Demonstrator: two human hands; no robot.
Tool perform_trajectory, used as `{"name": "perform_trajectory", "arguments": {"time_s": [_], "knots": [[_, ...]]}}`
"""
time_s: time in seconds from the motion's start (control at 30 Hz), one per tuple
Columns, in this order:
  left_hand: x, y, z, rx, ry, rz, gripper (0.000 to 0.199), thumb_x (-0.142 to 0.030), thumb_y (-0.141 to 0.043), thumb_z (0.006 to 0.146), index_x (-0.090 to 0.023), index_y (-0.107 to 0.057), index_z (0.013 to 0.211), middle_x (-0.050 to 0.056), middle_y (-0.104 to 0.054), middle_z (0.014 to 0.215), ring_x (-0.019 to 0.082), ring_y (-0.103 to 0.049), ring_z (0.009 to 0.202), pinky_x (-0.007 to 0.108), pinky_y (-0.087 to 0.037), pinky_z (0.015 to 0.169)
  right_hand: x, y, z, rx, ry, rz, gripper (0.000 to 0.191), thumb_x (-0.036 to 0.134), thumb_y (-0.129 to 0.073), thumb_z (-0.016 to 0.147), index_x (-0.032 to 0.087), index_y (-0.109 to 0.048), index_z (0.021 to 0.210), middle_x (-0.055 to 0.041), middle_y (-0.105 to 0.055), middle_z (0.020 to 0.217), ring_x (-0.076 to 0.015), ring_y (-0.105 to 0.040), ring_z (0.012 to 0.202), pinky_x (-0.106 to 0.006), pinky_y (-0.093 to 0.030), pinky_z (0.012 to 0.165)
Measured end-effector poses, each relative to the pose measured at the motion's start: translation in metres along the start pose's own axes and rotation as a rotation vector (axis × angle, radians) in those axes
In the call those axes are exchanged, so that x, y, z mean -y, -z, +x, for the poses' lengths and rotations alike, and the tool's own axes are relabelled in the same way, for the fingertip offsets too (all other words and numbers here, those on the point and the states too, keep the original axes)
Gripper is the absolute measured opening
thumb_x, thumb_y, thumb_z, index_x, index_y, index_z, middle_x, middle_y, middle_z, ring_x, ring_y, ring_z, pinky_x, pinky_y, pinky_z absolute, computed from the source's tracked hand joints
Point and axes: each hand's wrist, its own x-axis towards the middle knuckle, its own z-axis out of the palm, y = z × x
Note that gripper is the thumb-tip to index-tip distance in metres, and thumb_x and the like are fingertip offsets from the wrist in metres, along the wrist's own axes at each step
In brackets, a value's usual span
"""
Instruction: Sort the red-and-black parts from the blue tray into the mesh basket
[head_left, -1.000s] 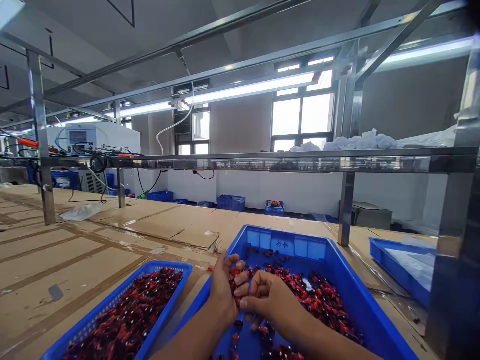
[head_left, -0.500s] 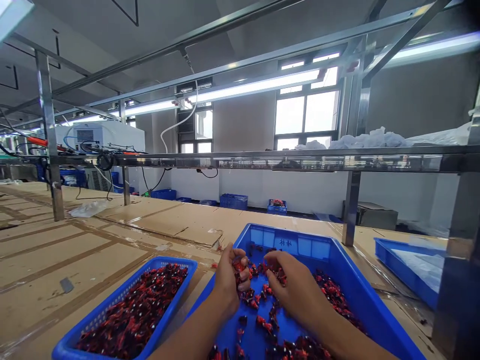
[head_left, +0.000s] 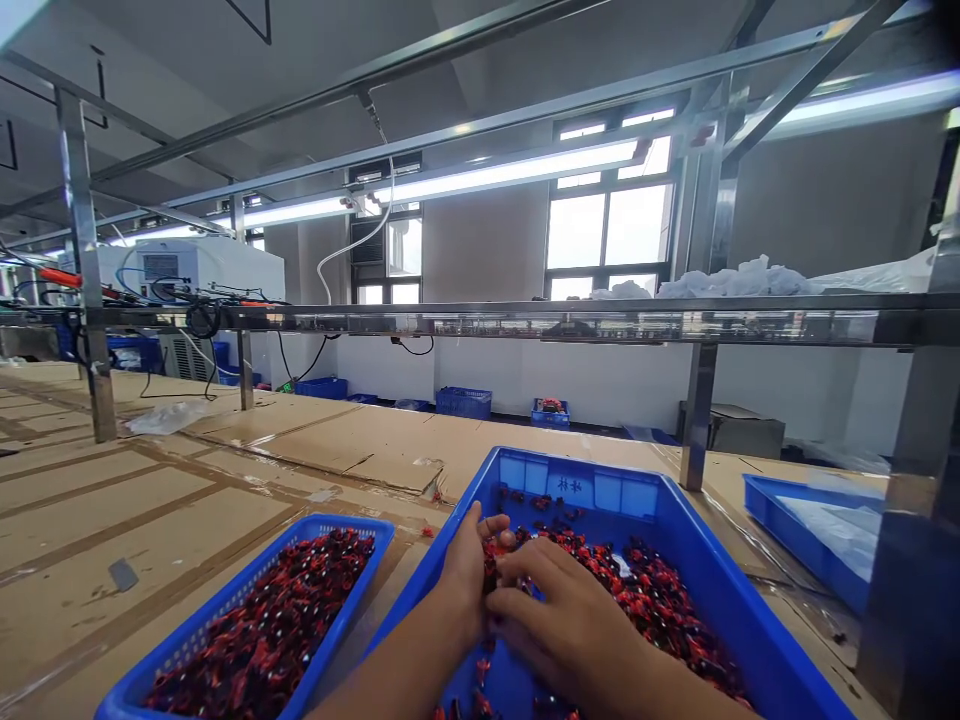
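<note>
2 blue containers of small, glossy dark-red pieces [head_left: 262, 630] stand on a cardboard-covered table [head_left: 225, 535]. At left, a perforated basket [head_left: 352, 521] is heaped with them. Just right of it stands a larger blue bin [head_left: 739, 610]; over its left part the left hand [head_left: 469, 565] is raised, fingers curled around a small handful [head_left: 491, 560] of the pieces. Close beside it is the right hand [head_left: 562, 605], thumb and fingers bent toward the left palm — whether they pinch a piece I cannot tell, the fingertips being partly hidden. More pieces lie loose in the bin, many along its right side. Further right — past 1 metal post [head_left: 697, 420] — a blue tray [head_left: 795, 540] holds white material [head_left: 840, 530].
</note>
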Motion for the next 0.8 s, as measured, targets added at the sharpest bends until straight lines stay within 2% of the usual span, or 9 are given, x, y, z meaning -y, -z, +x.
{"name": "perform_trajectory", "arguments": {"time_s": [0.13,0.17,0.23,0.33,0.4,0.47,0.6,0.7,0.8], "knots": [[0.0,0.0,-0.001,-0.032,-0.044,0.0,0.035,-0.05,-0.041,0.092,-0.018,-0.053,0.082,-0.005,-0.047,0.052,0.006,-0.034,0.033,0.019,-0.021,0.038,0.005,0.007,0.0,0.051,-0.497,0.495,0.013,0.013,-0.062,0.079,0.021,-0.056,0.088,-0.0001,-0.063,0.08,-0.0132,-0.058,0.067,-0.023,-0.049,0.061],[0.0,0.0,-0.002,-0.026,-0.049,0.006,0.036,-0.051,-0.042,0.091,-0.018,-0.054,0.082,-0.005,-0.047,0.053,0.006,-0.033,0.033,0.019,-0.019,0.038,0.004,0.008,0.001,0.045,-0.589,0.587,0.012,0.012,-0.06,0.08,0.021,-0.054,0.086,0.0005,-0.062,0.079,-0.0129,-0.058,0.066,-0.022,-0.048,0.06],[0.001,-0.001,-0.004,-0.009,-0.062,0.039,0.038,-0.053,-0.043,0.089,-0.018,-0.055,0.082,-0.005,-0.047,0.052,0.007,-0.035,0.034,0.019,-0.018,0.038,0.002,0.008,0.001,0.019,-0.683,0.714,0.011,0.013,-0.059,0.08,0.021,-0.052,0.083,0.0,-0.063,0.081,-0.0143,-0.06,0.07,-0.024,-0.05,0.063],[0.004,-0.002,-0.006,0.013,-0.098,0.107,0.04,-0.054,-0.041,0.089,-0.018,-0.054,0.075,-0.003,-0.047,0.052,0.011,-0.043,0.04,0.021,-0.027,0.041,-0.005,0.008,0.001,0.013,-0.69,0.748,0.015,0.014,-0.063,0.079,0.021,-0.058,0.091,-0.002,-0.067,0.091,-0.0178,-0.064,0.084,-0.029,-0.052,0.077],[0.005,-0.003,-0.007,0.021,-0.119,0.13,0.042,-0.054,-0.041,0.089,-0.018,-0.053,0.07,-0.002,-0.049,0.052,0.012,-0.046,0.045,0.023,-0.035,0.047,-0.007,0.009,0.001,0.031,-0.661,0.689,0.024,0.016,-0.066,0.079,0.023,-0.064,0.101,-0.0035,-0.068,0.102,-0.0204,-0.063,0.096,-0.033,-0.049,0.089],[0.006,-0.003,-0.006,0.016,-0.131,0.135,0.045,-0.055,-0.041,0.089,-0.017,-0.053,0.068,-0.001,-0.051,0.055,0.012,-0.048,0.048,0.024,-0.038,0.052,-0.007,0.01,0.002,0.046,-0.637,0.636,0.024,0.018,-0.067,0.08,0.025,-0.067,0.103,-0.0033,-0.069,0.105,-0.022,-0.062,0.102,-0.036,-0.047,0.094],[0.006,0.0,-0.005,0.017,-0.149,0.211,0.053,-0.064,-0.039,0.087,-0.017,-0.054,0.068,-0.002,-0.046,0.053,0.011,-0.044,0.046,0.021,-0.031,0.046,-0.003,0.01,0.001,0.022,-0.641,0.68,0.015,0.017,-0.062,0.085,0.025,-0.065,0.097,-0.0022,-0.07,0.098,-0.0198,-0.065,0.091,-0.034,-0.051,0.085],[0.006,0.001,-0.005,0.051,-0.147,0.27,0.055,-0.069,-0.04,0.084,-0.018,-0.055,0.069,-0.005,-0.038,0.049,0.008,-0.035,0.041,0.02,-0.022,0.042,-0.001,0.009,-0.001,-0.02,-0.621,0.701,0.011,0.016,-0.06,0.086,0.024,-0.057,0.094,-0.0041,-0.069,0.104,-0.0193,-0.065,0.095,-0.033,-0.052,0.085],[0.007,0.001,-0.003,0.048,-0.139,0.26,0.058,-0.071,-0.038,0.084,-0.017,-0.055,0.067,-0.005,-0.039,0.049,0.008,-0.033,0.038,0.02,-0.02,0.04,-0.002,0.009,-0.002,0.014,-0.556,0.616,0.012,0.014,-0.061,0.084,0.023,-0.054,0.089,-0.0047,-0.07,0.102,-0.0201,-0.065,0.098,-0.033,-0.052,0.087]]}}
